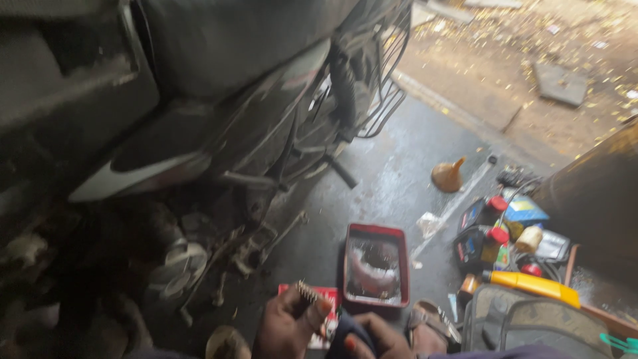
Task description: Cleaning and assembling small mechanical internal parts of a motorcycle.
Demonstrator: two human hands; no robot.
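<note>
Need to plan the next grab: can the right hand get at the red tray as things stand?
Probably yes. The right hand lies just below the red tray, with only bare floor between. It seems to grip a dark cloth, so it may need freeing first.

Motorcycle (pixel 219 126) walled off the left, red tray (pixel 375 264) lay just ahead of the hands (pixel 319 329), bottles (pixel 488 236) and bag (pixel 531 322) crowded the right, bare wet floor (pixel 399 173) open beyond the tray toward the orange funnel (pixel 448 176)
</note>
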